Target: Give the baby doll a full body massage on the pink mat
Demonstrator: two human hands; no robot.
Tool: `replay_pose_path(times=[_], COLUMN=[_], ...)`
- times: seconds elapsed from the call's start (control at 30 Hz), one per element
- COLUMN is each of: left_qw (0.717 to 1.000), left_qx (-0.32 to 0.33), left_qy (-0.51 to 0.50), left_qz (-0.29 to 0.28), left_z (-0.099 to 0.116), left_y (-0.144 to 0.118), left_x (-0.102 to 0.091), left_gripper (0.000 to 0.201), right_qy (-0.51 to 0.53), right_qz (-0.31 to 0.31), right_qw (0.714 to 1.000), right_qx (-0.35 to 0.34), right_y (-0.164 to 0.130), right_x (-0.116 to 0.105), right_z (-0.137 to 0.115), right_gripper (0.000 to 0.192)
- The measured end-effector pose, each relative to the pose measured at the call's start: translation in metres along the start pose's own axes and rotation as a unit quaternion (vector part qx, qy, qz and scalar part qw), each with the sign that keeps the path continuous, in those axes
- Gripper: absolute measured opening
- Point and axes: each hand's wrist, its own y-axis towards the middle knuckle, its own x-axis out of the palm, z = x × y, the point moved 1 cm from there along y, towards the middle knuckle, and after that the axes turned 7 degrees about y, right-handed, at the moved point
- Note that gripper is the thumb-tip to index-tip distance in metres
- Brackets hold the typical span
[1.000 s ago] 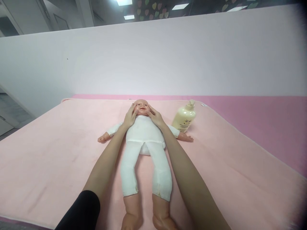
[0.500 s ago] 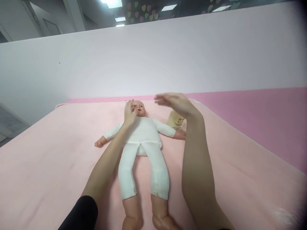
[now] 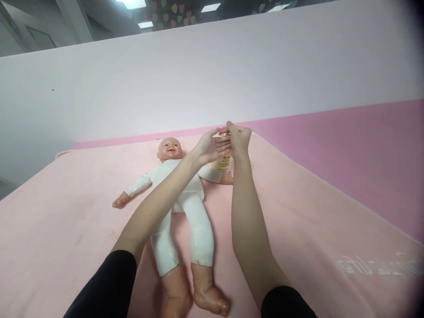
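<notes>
A baby doll with a white cloth body lies on its back, its head away from me. My left hand is open, palm turned up and fingers stretched to the right, in front of a bottle of pale yellow liquid. My right hand has its fingers curled in at the top of that bottle, with the thumb over what looks like its pump. The left hand's fingertips reach close to the right hand. Fingers hide most of the bottle's upper part, and my left forearm crosses the doll's torso.
A pale pink blanket lies under the doll and bottle. Brighter pink surface shows along the back and right. A white wall panel rises behind, and whitish lettering is at the lower right.
My left hand has left the doll's head and moved right to the bottle, palm up. The right hand has curled and come to the bottle's top. The view has shifted right.
</notes>
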Motion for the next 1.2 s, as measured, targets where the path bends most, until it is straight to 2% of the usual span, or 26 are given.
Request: replay_pose_path(times=[0.1, 0.23, 0.37, 0.43, 0.5, 0.57, 0.63, 0.7, 0.77, 0.83, 0.9, 0.97, 1.03, 1.13, 1.2], left_qw=[1.000, 0.998, 0.996, 0.997, 0.991, 0.964, 0.909, 0.851, 0.812, 0.793, 0.796, 0.811, 0.825, 0.825, 0.815], left_qx=[-0.023, -0.048, -0.031, -0.032, 0.005, 0.074, 0.134, 0.161, 0.160, 0.147, 0.133, 0.120, 0.109, 0.099, 0.099], left_qy=[-0.004, -0.050, -0.066, -0.019, 0.076, 0.227, 0.382, 0.496, 0.562, 0.591, 0.590, 0.573, 0.555, 0.556, 0.566], left_qz=[-0.009, -0.006, 0.040, 0.072, 0.107, 0.117, 0.095, 0.056, 0.020, -0.008, -0.030, -0.026, -0.004, 0.024, 0.070], left_z=[0.005, 0.007, -0.019, -0.039, -0.055, -0.062, -0.062, -0.062, -0.063, -0.065, -0.065, -0.064, -0.061, -0.062, -0.068], left_y=[0.009, -0.009, -0.052, -0.081, -0.111, -0.139, -0.159, -0.168, -0.168, -0.164, -0.160, -0.159, -0.161, -0.166, -0.169], left_x=[-0.006, 0.002, 0.008, 0.003, -0.005, -0.014, -0.019, -0.023, -0.026, -0.032, -0.042, -0.054, -0.066, -0.076, -0.077], left_gripper=[0.065, 0.062, 0.055, 0.050, 0.040, 0.036, 0.037, 0.039, 0.039, 0.041, 0.047, 0.049, 0.049, 0.049, 0.050], right_qy=[-0.005, -0.025, -0.041, -0.051, -0.063, -0.085, -0.088, -0.082, -0.093, -0.132, -0.198, -0.272, -0.317, -0.295, -0.276], right_qz=[0.010, 0.025, 0.015, -0.002, 0.002, 0.022, 0.020, 0.005, -0.017, -0.061, -0.137, -0.234, -0.324, -0.445, -0.517], right_qw=[1.000, 0.999, 0.999, 0.998, 0.998, 0.995, 0.995, 0.995, 0.994, 0.988, 0.970, 0.933, 0.890, 0.846, 0.810], right_qx=[0.009, -0.018, -0.033, -0.025, -0.028, -0.037, -0.044, -0.050, -0.056, -0.049, -0.017, 0.028, 0.043, -0.003, -0.038], right_y=[-0.005, -0.010, -0.008, -0.005, -0.002, -0.002, -0.006, -0.015, -0.028, -0.039, -0.048, -0.053, -0.058, -0.077, -0.102], right_x=[0.004, 0.006, 0.002, -0.003, -0.010, -0.015, -0.014, -0.008, 0.001, 0.011, 0.020, 0.031, 0.044, 0.070, 0.086], right_z=[0.003, 0.003, -0.001, -0.009, -0.022, -0.039, -0.059, -0.078, -0.094, -0.105, -0.110, -0.110, -0.106, -0.097, -0.087], right_gripper=[0.036, 0.040, 0.038, 0.033, 0.028, 0.022, 0.019, 0.020, 0.021, 0.020, 0.017, 0.013, 0.014, 0.020, 0.021])
